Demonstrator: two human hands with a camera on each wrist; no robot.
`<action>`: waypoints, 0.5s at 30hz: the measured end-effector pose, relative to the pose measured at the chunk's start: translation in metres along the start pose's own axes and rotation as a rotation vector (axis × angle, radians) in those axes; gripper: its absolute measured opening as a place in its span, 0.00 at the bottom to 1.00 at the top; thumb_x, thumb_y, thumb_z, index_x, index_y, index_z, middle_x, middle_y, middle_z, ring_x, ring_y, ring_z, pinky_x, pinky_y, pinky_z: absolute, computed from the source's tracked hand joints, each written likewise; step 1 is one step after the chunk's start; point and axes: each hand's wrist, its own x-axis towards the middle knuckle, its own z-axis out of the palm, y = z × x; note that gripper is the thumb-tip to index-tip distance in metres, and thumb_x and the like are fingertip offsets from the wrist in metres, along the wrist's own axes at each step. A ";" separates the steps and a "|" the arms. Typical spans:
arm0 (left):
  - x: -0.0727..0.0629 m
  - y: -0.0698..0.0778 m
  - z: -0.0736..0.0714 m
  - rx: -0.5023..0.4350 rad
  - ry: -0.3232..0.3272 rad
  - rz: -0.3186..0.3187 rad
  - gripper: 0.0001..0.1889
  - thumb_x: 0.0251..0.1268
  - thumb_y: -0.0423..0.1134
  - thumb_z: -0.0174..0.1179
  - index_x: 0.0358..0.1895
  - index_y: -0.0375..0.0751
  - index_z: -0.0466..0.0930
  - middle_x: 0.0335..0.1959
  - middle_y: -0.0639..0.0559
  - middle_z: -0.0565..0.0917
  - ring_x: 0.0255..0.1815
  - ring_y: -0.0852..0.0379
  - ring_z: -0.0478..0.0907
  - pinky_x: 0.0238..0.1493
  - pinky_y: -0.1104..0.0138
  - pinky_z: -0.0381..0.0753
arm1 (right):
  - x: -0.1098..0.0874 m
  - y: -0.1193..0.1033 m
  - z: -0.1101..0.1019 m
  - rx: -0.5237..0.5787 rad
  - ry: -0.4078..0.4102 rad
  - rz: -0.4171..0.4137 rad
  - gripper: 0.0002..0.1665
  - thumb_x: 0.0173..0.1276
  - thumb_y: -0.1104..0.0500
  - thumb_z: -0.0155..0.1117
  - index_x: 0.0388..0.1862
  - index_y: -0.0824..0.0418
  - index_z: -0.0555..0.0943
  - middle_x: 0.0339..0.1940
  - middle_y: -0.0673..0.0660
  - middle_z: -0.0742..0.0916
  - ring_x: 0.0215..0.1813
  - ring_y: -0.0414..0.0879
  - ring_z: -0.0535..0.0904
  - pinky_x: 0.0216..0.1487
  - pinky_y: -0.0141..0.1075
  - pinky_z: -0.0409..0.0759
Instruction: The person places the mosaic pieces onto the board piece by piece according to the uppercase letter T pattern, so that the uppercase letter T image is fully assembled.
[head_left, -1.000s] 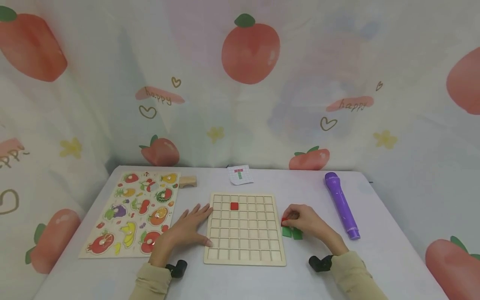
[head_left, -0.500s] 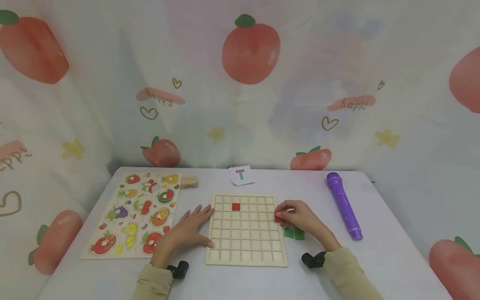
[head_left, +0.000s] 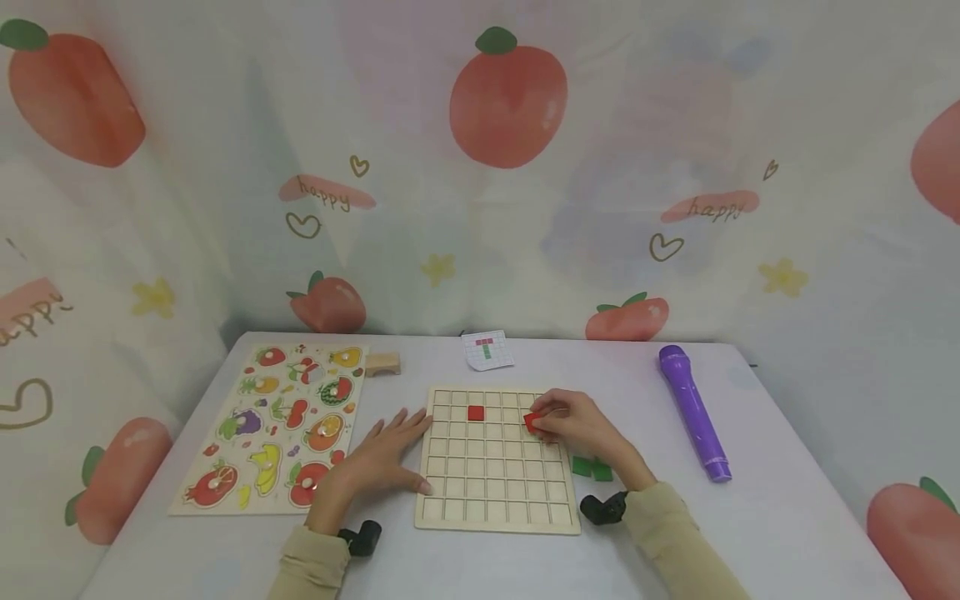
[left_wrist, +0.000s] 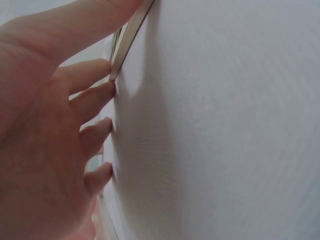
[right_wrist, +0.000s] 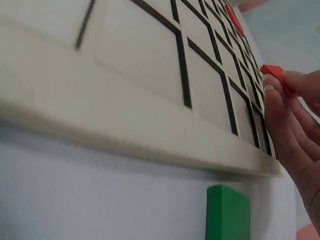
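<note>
A wooden grid board [head_left: 498, 468] lies on the table, with one red square tile [head_left: 476, 413] set in a cell of its second row. My left hand [head_left: 381, 460] is spread along the board's left edge; in the left wrist view the thumb and fingertips touch the edge and the table. Over the board's upper right, my right hand [head_left: 577, 421] pinches a second red tile [right_wrist: 280, 80] between thumb and fingers. Two green tiles [head_left: 592, 468] lie on the table just right of the board, partly below my right wrist.
A fruit puzzle board [head_left: 277, 433] lies at the left, with a wooden block [head_left: 383, 363] beside its top corner. Behind the grid board is a paper card [head_left: 487, 350] printed with a red and green T. A purple toy microphone [head_left: 694, 412] lies at the right.
My right hand has picked up the red tile from beside the green ones and carried it left over the board's upper right. My left hand has stayed at the board's left edge.
</note>
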 end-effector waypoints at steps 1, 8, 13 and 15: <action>0.000 0.000 0.000 -0.005 0.001 0.002 0.55 0.48 0.52 0.81 0.81 0.44 0.61 0.84 0.48 0.57 0.86 0.40 0.43 0.85 0.41 0.39 | 0.001 -0.001 0.001 0.008 -0.004 0.000 0.14 0.69 0.65 0.69 0.51 0.68 0.82 0.43 0.62 0.89 0.36 0.47 0.87 0.42 0.37 0.90; 0.002 -0.007 0.005 -0.015 0.018 0.029 0.56 0.47 0.52 0.81 0.81 0.47 0.61 0.84 0.50 0.57 0.87 0.42 0.43 0.85 0.41 0.39 | 0.011 -0.002 0.007 0.080 -0.073 -0.015 0.18 0.70 0.64 0.69 0.57 0.69 0.81 0.45 0.64 0.89 0.38 0.49 0.88 0.44 0.39 0.90; 0.000 -0.003 0.002 -0.011 0.018 0.010 0.55 0.47 0.51 0.81 0.81 0.46 0.61 0.84 0.50 0.58 0.87 0.43 0.44 0.85 0.42 0.39 | 0.019 -0.002 0.013 0.146 -0.103 -0.010 0.22 0.68 0.65 0.70 0.60 0.71 0.80 0.48 0.66 0.88 0.42 0.50 0.89 0.47 0.40 0.91; 0.000 0.000 0.000 -0.008 0.012 -0.001 0.55 0.48 0.51 0.81 0.81 0.45 0.61 0.84 0.49 0.58 0.87 0.42 0.44 0.85 0.42 0.39 | 0.022 -0.003 0.016 0.138 -0.106 -0.004 0.23 0.68 0.65 0.69 0.60 0.70 0.80 0.48 0.66 0.88 0.42 0.49 0.89 0.48 0.39 0.91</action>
